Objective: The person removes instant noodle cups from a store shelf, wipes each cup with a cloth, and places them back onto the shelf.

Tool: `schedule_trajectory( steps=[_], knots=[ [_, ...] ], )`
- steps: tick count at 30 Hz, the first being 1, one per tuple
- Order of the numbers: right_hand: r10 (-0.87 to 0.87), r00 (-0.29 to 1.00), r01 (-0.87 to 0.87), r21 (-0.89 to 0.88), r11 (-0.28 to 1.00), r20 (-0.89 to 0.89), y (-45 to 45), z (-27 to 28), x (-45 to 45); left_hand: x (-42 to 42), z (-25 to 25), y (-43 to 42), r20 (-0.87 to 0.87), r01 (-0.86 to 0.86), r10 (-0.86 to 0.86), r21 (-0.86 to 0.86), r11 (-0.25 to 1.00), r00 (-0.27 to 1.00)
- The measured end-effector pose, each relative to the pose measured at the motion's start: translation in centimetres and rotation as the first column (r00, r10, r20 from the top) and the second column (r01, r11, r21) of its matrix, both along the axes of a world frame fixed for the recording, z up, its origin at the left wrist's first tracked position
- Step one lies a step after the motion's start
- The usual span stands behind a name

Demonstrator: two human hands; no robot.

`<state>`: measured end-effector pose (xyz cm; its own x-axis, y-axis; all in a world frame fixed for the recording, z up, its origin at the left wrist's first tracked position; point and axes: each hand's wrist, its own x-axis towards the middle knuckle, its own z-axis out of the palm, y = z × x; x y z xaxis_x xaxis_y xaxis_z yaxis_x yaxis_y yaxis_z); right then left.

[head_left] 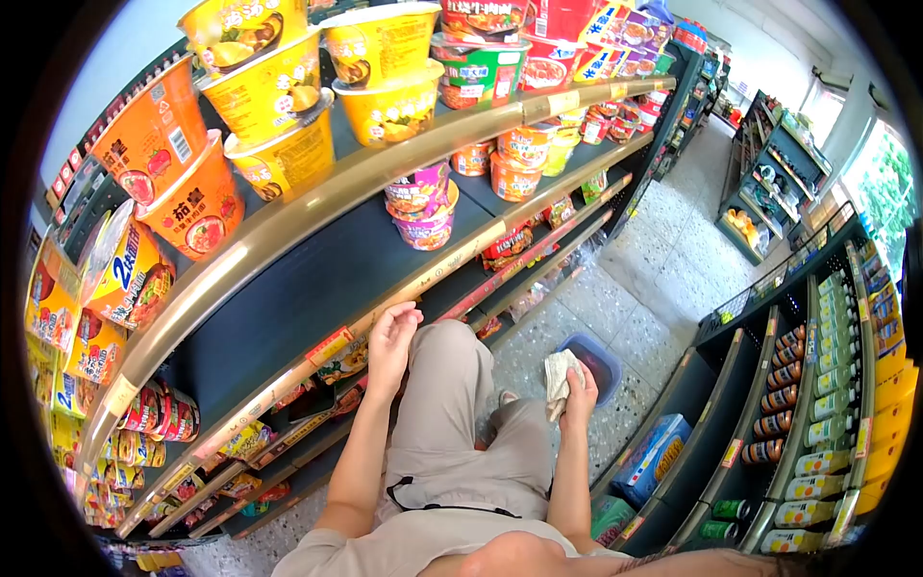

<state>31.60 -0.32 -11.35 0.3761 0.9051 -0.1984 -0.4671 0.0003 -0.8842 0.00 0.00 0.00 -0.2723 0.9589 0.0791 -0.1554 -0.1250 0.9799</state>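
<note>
My left hand (390, 338) is held beside the front edge of the shelf, by the price strip (332, 348). Its fingers are loosely bent, and nothing shows in them. In my right hand (581, 394) is a folded, off-white cloth (558, 383), gripped between thumb and fingers. Below that hand stands a blue-grey bucket (598, 361) on the floor. Closest to my left hand is a wide dark stretch of shelf (288, 298). Farther along the same shelf are stacked purple noodle cups (423, 216) and orange noodle cups (519, 163).
Yellow noodle tubs (260, 101) and orange noodle tubs (197, 207) fill the upper shelf. Behind me on the right, a second rack (707, 404) holds bottles (774, 399) and a blue box (654, 457). The tiled aisle (644, 260) runs ahead between the racks.
</note>
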Motion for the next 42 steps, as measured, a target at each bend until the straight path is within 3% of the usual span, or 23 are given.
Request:
schedule_trajectory(
  steps=[6,9,13,15,16,20,24,27,28,32,35,37,41,42],
  knots=[
    [0.010,1.000,-0.010,0.011,1.000,-0.003,1.0,0.2,-1.0,-2.0,1.0,6.0,-0.028,-0.125,0.133,0.199,0.972,0.991],
    [0.033,0.999,-0.033,0.005,0.999,-0.007,0.8,0.4,-1.7,-2.8,2.0,10.3,-0.314,-0.259,0.345,0.285,0.923,0.884],
    [0.037,0.999,-0.037,-0.005,0.999,-0.004,0.5,0.3,-2.3,-4.4,2.7,17.0,-0.410,-0.286,0.521,0.509,0.812,0.749],
    [0.020,1.000,-0.020,0.003,1.000,-0.012,0.5,0.3,-2.4,-4.3,4.5,18.7,-0.339,-0.194,0.384,0.479,0.856,0.859],
    [0.013,1.000,-0.013,0.004,1.000,-0.018,0.5,0.3,-2.4,-4.3,4.3,19.9,-0.344,-0.261,0.469,0.505,0.823,0.813],
    [-0.002,0.999,0.002,-0.009,1.000,-0.036,0.0,0.7,-2.5,-3.4,7.4,20.0,-0.385,-0.104,0.218,0.294,0.950,0.897],
    [-0.001,1.000,0.001,-0.008,1.000,-0.020,-0.2,1.6,-2.6,-3.1,6.9,20.7,-0.381,-0.217,0.437,0.499,0.839,0.815],
    [0.001,1.000,-0.001,-0.013,1.000,-0.008,-0.4,1.0,-2.3,-2.9,7.0,20.4,-0.345,-0.275,0.465,0.477,0.835,0.815],
    [-0.002,1.000,0.002,-0.018,1.000,-0.005,-0.4,1.0,-2.3,-2.9,6.7,20.6,-0.228,-0.258,0.418,0.508,0.822,0.879],
    [0.013,1.000,-0.013,-0.007,1.000,-0.002,0.0,1.1,-2.6,-2.6,6.6,18.4,-0.096,-0.269,0.341,0.433,0.860,0.935],
    [0.033,0.999,-0.033,-0.005,0.999,-0.018,0.8,1.6,-3.2,-2.6,5.9,15.5,-0.182,-0.236,0.356,0.473,0.849,0.916],
    [0.062,0.998,-0.062,0.003,0.998,-0.027,1.5,1.9,-3.7,-1.8,6.4,12.2,-0.127,-0.164,0.222,0.356,0.920,0.967],
    [0.152,0.988,-0.151,0.063,0.986,-0.011,2.8,3.8,-5.1,-2.9,1.8,8.6,-0.144,-0.023,0.100,0.456,0.890,0.985],
    [0.174,0.985,-0.172,0.085,0.981,-0.008,3.0,4.3,-5.5,-1.6,2.4,6.8,-0.068,-0.099,0.151,0.492,0.865,0.986]
  ],
)
